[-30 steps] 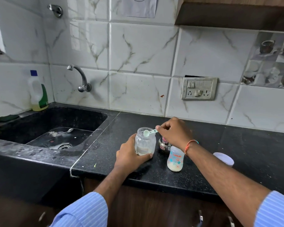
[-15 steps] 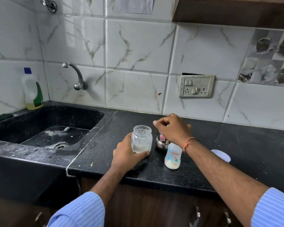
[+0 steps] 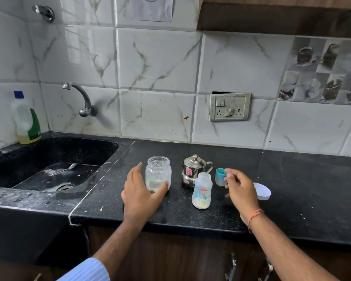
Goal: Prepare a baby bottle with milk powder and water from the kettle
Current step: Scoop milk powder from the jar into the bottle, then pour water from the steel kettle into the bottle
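Both hands have let go since 0.5 s ago: left hand (image 3: 139, 192) has loosened off the powder jar (image 3: 158, 173), fingers spread, thumb tip touching or nearly touching the glass low down, so released, not gripping. Right hand (image 3: 240, 188), which was up over the kettle area w/ the scoop, has swung out to the right and hangs loosely curled above the tabletop (image 3: 292, 199), holding nothing I can make out; scoop isn't visible now.

Left to right: jar stands open, a little powder at the bottom. Steel kettle (image 3: 195, 171) sits just behind the baby bottle (image 3: 202, 190), lid on. Bottle is upright, open-necked, pale powder settled in the base, no water visible yet. Teal cap (image 3: 220, 177) stands just beside the right hand's fingers; white lid (image 3: 261, 191) lies partly behind that hand.

Risks, as I judge them:
1. Bottle is light, narrow and nearly empty; reaching past it for the kettle could knock it over and spill powder.
2. Kettle spout is wide vs. the small neck, so a fast pour could splash.
3. Open jar near the left thumb could tip if brushed.
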Demonstrator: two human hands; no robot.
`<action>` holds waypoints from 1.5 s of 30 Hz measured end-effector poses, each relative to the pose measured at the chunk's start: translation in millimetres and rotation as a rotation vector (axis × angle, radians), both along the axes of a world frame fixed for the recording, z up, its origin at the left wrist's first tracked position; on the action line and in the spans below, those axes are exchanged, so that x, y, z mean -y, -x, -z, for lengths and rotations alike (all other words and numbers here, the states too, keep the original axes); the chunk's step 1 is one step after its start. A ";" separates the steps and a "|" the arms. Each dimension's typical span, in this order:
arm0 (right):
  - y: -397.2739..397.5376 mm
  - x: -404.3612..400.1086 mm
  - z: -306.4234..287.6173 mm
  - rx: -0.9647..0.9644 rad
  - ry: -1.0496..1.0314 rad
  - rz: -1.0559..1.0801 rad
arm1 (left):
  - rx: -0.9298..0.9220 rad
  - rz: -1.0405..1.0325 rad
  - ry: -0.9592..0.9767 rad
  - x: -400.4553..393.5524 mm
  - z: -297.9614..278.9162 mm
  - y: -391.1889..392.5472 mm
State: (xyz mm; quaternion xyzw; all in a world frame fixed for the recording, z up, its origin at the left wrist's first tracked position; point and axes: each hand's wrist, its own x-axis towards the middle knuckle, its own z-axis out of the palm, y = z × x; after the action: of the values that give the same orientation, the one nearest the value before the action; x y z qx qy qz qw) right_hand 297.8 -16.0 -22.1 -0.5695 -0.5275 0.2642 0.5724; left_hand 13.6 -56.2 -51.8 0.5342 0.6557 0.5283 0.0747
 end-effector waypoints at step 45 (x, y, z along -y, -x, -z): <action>71.2 -17.0 10.1 0.237 -0.042 0.059 | -0.257 0.272 0.110 16.5 4.6 -45.5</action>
State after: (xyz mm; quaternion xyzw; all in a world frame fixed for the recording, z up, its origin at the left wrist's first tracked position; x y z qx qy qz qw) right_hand 226.6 0.9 -32.1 -0.5999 -0.5800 0.1670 0.5253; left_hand 59.1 -72.7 -56.5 0.6762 0.6094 0.4041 0.0903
